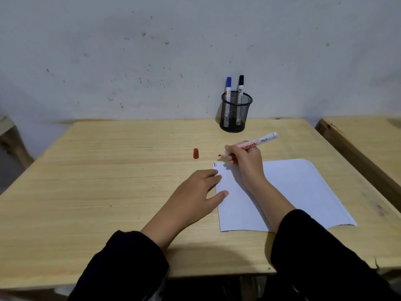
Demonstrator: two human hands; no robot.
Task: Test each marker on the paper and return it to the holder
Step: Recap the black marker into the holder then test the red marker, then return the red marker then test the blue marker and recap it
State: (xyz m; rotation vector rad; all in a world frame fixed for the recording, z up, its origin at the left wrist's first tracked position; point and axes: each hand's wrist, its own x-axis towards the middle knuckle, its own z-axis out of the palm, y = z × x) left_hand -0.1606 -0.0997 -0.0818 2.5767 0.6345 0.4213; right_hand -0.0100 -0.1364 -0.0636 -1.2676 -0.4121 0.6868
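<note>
My right hand (pixel 246 162) grips an uncapped red marker (pixel 260 141), its tip hovering just beyond the far left corner of the white paper (pixel 299 192). Short blue and red strokes (pixel 215 164) mark that corner. My left hand (pixel 195 192) lies flat with fingers apart, its fingertips pressing on the paper's left edge. The red cap (pixel 196 153) stands alone on the table to the left of the marker tip. A black mesh holder (pixel 235 112) at the back edge holds a blue marker (pixel 228 88) and a black marker (pixel 240 86), both capped.
The wooden table (pixel 97 181) stands against a scuffed white wall. A second wooden table (pixel 368 135) sits close on the right, with a narrow gap between. Part of another piece of furniture (pixel 8 135) shows at the far left.
</note>
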